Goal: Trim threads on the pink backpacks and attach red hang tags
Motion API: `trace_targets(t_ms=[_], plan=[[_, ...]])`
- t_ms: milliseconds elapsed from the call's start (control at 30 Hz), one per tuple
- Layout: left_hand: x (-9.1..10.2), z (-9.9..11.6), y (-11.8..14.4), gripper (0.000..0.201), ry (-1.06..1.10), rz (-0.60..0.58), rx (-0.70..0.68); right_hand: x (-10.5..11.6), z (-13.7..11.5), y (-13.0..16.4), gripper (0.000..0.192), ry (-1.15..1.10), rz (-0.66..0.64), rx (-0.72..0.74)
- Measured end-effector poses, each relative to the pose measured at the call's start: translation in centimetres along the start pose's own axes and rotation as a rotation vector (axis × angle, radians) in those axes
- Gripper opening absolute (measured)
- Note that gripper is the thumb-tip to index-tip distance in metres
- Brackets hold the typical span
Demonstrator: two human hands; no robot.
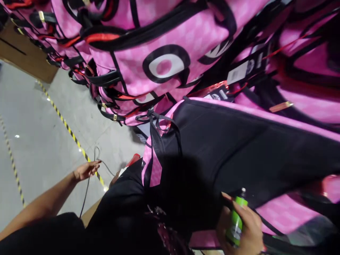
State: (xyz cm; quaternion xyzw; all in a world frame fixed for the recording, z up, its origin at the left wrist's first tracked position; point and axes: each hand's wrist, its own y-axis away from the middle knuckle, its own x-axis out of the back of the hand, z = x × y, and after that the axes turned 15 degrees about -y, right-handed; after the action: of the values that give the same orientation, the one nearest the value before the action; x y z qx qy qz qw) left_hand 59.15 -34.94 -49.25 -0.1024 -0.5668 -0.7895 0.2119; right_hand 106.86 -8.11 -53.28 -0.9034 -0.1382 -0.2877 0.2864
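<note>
We are gripping a green bottle in our right hand, fingers wrapped closed; contents unseen. Our left hand is pinching a thin cord beside the pink bags.

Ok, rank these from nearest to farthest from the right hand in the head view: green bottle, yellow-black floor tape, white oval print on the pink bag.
1. Green bottle, held in the right hand, bottom right.
2. White oval print, on a pink bag, up top.
3. Yellow-black floor tape, far left.

A bag factory or warehouse: identical pink bags piled above the left hand, yellow-black floor tape beside it.
</note>
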Motion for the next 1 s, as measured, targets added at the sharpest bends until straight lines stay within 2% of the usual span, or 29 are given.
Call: trace_targets(t_ms=[100,200,267,367,467,567,633,700,733,800,867,933,1000], plan=[[2.4,0.6,-4.4,0.019,-0.013,-0.077,0.067,-1.7,0.2,0.8,0.019,0.098,0.087,-0.007],[1.9,1.6,-8.7,0.02,-0.131,-0.169,0.085,-2.6,-0.9,1.7,0.023,0.163,0.215,-0.071],[0.9,2.0,-10.5,0.024,-0.306,-0.213,0.126,-2.9,-2.5,2.2,0.027,0.175,0.253,-0.132],[0.4,2.8,-11.5,0.033,-0.641,-0.196,0.163,-3.3,-5.8,2.9,0.029,0.179,0.237,-0.161],[0.6,4.7,-10.6,0.042,-0.927,-0.078,0.032,-4.3,-8.9,3.5,0.026,0.155,0.235,-0.153],[-0.5,8.0,-7.8,0.045,-1.137,0.069,-0.24,-5.4,-11.0,4.3,0.024,0.104,0.297,-0.14],[-2.5,10.4,-4.7,0.045,-1.246,0.135,-0.396,-5.9,-11.9,4.7,0.027,0.047,0.35,-0.163],[-5.0,12.5,-0.9,0.041,-1.316,0.14,-0.613,-5.9,-12.2,4.9,0.03,-0.101,0.406,-0.246],[-6.3,13.4,1.0,0.039,-1.317,0.104,-0.784,-5.8,-12.2,4.7,0.029,-0.206,0.441,-0.299],[-9.2,15.4,4.3,0.035,-1.236,0.007,-1.229,-5.5,-11.8,3.9,0.027,-0.402,0.524,-0.381],[-12.8,17.9,6.4,0.033,-1.101,-0.012,-1.672,-5.2,-11.0,2.6,0.028,-0.505,0.618,-0.402],[-17.1,21.0,7.3,0.03,-1.026,0.107,-1.973,-5.0,-10.1,1.1,0.031,-0.533,0.704,-0.373],[-21.7,24.5,7.5,0.029,-1.059,0.252,-2.148,-4.9,-9.0,0.1,0.033,-0.531,0.78,-0.342]])
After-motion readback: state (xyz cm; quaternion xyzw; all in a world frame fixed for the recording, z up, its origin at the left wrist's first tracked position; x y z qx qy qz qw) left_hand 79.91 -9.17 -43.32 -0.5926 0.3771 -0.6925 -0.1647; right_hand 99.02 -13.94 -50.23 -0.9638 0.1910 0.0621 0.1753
